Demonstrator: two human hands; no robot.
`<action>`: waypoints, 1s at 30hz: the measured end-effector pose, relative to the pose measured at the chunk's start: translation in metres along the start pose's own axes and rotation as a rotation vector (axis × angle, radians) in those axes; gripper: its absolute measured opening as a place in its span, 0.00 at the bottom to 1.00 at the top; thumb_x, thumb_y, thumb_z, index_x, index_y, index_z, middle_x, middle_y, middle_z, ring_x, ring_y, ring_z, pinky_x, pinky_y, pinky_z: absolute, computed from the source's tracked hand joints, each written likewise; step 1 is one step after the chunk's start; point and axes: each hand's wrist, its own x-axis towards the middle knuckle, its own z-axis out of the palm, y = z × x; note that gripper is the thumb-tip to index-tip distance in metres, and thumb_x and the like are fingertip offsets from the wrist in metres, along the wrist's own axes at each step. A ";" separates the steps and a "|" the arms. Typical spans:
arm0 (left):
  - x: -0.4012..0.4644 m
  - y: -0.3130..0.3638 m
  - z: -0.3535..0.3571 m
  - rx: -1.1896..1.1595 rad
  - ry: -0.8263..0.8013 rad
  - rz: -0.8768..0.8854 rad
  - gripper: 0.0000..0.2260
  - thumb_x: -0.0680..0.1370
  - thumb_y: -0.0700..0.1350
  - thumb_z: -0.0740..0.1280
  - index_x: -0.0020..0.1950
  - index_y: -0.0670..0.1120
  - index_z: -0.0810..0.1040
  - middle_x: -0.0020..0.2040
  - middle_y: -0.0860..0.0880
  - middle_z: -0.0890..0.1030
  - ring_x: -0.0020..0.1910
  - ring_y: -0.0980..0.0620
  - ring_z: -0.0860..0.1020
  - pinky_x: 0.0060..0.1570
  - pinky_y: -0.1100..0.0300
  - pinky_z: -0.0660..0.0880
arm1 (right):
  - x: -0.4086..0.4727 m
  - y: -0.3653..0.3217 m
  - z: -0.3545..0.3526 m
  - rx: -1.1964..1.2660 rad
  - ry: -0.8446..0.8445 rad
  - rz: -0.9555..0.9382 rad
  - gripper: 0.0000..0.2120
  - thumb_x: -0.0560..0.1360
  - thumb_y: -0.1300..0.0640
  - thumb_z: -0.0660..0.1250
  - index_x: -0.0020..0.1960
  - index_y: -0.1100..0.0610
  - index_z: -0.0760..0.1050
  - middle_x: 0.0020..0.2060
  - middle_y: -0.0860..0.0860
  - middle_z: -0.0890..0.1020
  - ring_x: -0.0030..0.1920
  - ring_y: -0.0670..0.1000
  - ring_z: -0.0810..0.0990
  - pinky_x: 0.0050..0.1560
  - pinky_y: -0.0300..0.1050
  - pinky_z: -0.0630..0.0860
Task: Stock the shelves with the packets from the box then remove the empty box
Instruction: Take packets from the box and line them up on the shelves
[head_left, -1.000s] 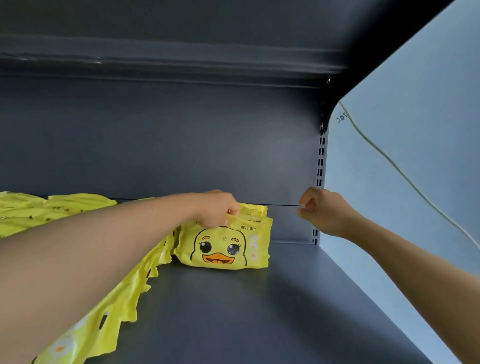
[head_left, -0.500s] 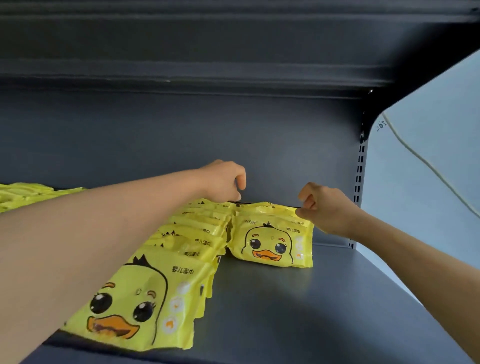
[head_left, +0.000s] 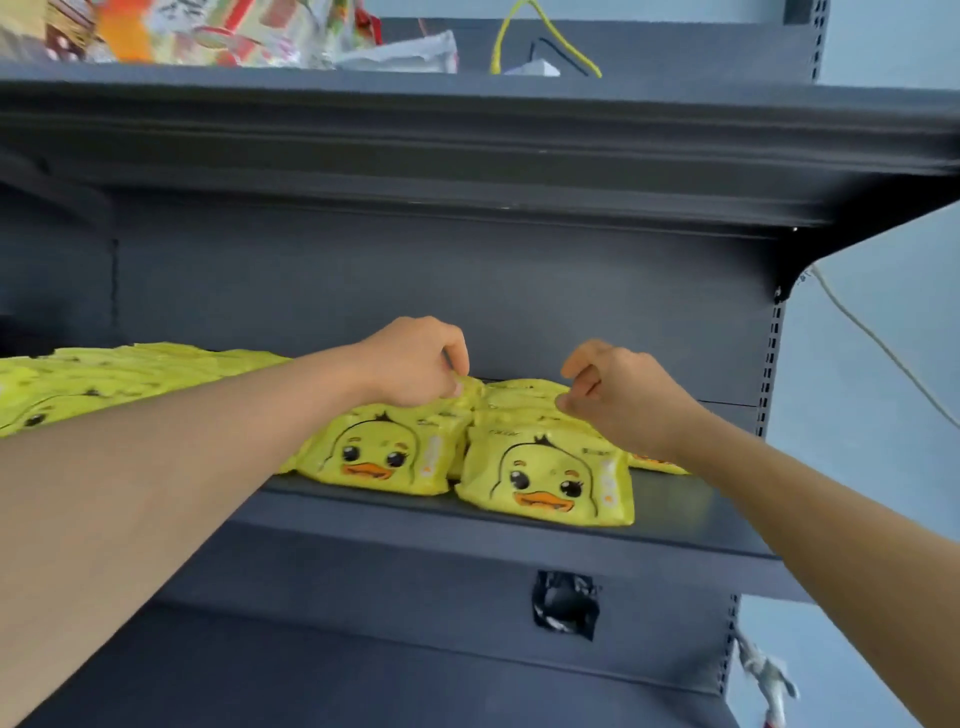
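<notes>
Yellow duck packets (head_left: 545, 475) are lying in rows on the grey shelf (head_left: 675, 525), two fronting its near edge. The left hand (head_left: 415, 364) is pinching a packet top with curled fingers; the right hand (head_left: 608, 389), fingers curled, is touching the right row, whether gripping is unclear. Mixed goods (head_left: 208, 31) are sitting on the upper shelf.

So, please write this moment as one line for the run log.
stage: stocking | left hand: pinches yellow duck packets | right hand: curled, grip unclear | shelf: packets in rows | box: unseen
</notes>
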 end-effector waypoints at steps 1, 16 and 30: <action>-0.016 -0.010 -0.003 -0.014 -0.007 -0.014 0.07 0.75 0.43 0.69 0.52 0.49 0.78 0.47 0.52 0.80 0.48 0.51 0.77 0.44 0.61 0.70 | -0.010 -0.017 0.008 0.015 -0.012 -0.015 0.13 0.76 0.54 0.66 0.58 0.57 0.71 0.45 0.50 0.80 0.46 0.50 0.77 0.41 0.41 0.72; -0.211 -0.135 0.020 -0.019 -0.307 -0.366 0.07 0.76 0.45 0.66 0.54 0.52 0.74 0.53 0.52 0.78 0.51 0.51 0.77 0.53 0.55 0.75 | -0.116 -0.137 0.163 0.175 -0.451 -0.053 0.21 0.75 0.51 0.67 0.64 0.56 0.66 0.56 0.53 0.74 0.53 0.51 0.74 0.52 0.43 0.72; -0.354 -0.181 0.105 0.040 -0.470 -0.702 0.08 0.75 0.46 0.68 0.54 0.50 0.75 0.55 0.50 0.80 0.54 0.49 0.77 0.57 0.52 0.74 | -0.196 -0.141 0.289 0.278 -0.788 -0.058 0.18 0.74 0.50 0.67 0.60 0.56 0.69 0.53 0.53 0.77 0.50 0.52 0.78 0.51 0.46 0.75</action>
